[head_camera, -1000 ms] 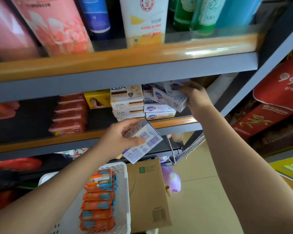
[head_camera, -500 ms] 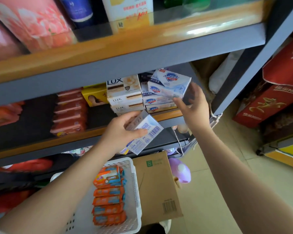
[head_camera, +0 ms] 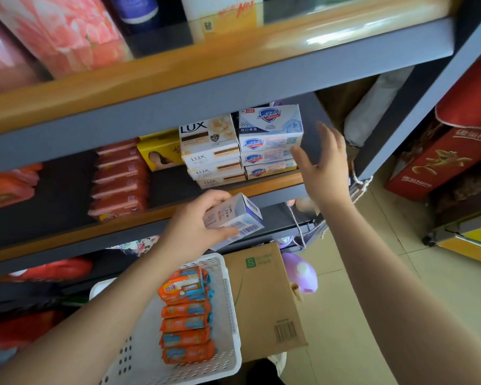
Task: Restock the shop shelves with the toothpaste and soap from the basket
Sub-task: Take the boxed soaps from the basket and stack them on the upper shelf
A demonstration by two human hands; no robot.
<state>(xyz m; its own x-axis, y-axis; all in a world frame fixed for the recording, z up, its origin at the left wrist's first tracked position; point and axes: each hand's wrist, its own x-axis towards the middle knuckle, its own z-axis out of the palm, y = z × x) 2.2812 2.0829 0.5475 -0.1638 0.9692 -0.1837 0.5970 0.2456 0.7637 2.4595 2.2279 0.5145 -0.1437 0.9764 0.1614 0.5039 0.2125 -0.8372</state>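
Gripping a glossy cardboard soap box (head_camera: 235,218), left hand (head_camera: 199,218); right hand (head_camera: 324,159) splayed, empty, beside stacked boxes (head_camera: 270,140).

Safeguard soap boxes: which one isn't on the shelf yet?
The box in the left hand, the held Safeguard box, below the shelf edge. The others sit in the Safeguard stack beside the LUX boxes.

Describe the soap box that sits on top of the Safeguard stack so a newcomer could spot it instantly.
Find the middle shelf with the wooden front lip, near its right end. Beside the cream LUX stack stands a stack of Safeguard boxes; the top Safeguard box is pale blue-white and, unlike its neighbours, shows its large shield-logo face.
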